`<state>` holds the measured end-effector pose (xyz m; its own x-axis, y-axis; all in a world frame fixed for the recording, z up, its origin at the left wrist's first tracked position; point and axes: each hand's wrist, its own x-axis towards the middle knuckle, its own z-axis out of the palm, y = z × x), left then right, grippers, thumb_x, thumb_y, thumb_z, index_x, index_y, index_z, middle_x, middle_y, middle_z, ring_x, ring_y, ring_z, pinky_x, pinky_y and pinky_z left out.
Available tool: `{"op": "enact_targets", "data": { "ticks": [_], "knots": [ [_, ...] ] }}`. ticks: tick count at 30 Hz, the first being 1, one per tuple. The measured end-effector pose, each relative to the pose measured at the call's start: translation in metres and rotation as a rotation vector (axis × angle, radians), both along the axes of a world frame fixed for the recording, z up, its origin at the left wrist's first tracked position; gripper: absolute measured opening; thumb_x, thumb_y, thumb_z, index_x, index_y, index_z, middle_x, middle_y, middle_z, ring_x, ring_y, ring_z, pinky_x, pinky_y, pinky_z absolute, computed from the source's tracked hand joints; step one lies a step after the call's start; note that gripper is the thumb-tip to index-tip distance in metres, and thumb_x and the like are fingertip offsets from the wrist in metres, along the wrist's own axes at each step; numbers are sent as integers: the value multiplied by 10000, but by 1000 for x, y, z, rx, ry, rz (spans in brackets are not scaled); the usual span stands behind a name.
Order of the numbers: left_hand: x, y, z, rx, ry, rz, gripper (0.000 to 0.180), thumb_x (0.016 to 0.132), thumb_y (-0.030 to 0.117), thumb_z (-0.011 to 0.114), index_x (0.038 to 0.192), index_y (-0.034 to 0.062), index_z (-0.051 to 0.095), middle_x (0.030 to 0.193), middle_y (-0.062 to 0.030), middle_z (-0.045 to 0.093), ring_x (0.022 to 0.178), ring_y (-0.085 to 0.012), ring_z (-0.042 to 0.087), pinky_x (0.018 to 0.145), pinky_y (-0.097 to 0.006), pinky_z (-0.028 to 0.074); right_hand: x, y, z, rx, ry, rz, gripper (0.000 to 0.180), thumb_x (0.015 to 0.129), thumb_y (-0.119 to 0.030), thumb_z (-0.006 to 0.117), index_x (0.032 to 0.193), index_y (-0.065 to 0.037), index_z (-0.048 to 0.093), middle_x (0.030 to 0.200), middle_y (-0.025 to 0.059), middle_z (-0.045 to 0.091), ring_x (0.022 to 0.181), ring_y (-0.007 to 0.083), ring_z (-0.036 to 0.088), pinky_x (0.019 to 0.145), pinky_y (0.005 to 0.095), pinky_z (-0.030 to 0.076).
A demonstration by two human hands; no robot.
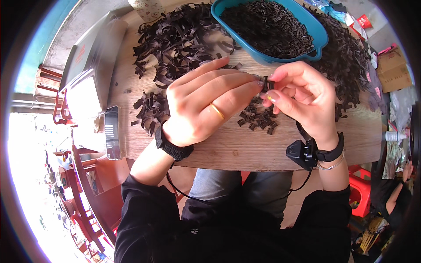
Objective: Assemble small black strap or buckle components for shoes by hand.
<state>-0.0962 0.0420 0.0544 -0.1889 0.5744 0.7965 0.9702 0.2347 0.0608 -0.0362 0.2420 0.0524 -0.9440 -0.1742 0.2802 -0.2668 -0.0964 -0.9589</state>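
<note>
My left hand point(206, 103) and my right hand point(302, 98) meet above the wooden table point(219, 144), fingertips pinching a small dark brown folded strip piece point(267, 83) between them. A gold ring sits on my left hand, and a black band wraps each wrist. Just below the fingertips lies a small pile of folded dark pieces point(256, 118). A heap of loose dark brown strips point(175, 44) spreads behind my left hand, with a smaller bunch point(151, 111) to its left. A teal oval basin point(269, 28) full of small dark pieces stands behind both hands.
More dark strips point(346, 61) are heaped at the right of the table. A phone point(112, 131) lies at the table's left edge beside a grey scale point(90, 65). A red stool point(362, 193) and cardboard boxes point(392, 70) stand at the right; another person point(394, 197) sits at lower right.
</note>
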Motion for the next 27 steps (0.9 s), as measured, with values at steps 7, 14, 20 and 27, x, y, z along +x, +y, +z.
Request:
{"op": "enact_targets", "data": {
  "ticks": [7,14,20,27],
  "knots": [
    [-2,-5,-4,53,11,-12,254,685,29,754,911,52,641,870,-85,697,792,-217,691,776,-387,570,2,-6,-3,-68,-7,7,215,816,19,680,998,50,571,880,84,640,782,121,647,662,218,538],
    [-4,-7,-5,27,99,-50,286,675,39,750,942,26,651,872,-105,682,768,-232,683,723,-360,581,2,-7,-6,-62,-40,15,210,808,34,680,987,51,570,876,88,645,790,151,668,672,224,543],
    [1,-1,-8,51,111,6,299,635,19,750,923,18,674,879,-88,666,735,-224,671,646,-308,571,2,-8,-9,-80,-74,10,207,813,41,671,988,56,563,885,99,650,802,152,669,701,243,552],
    [7,3,-10,113,-122,-10,298,626,-53,731,907,40,706,889,-68,651,705,-209,646,596,-255,539,0,-9,-11,-93,-114,-20,215,826,23,666,1004,60,551,901,113,654,822,167,672,726,258,561]
  ]
}}
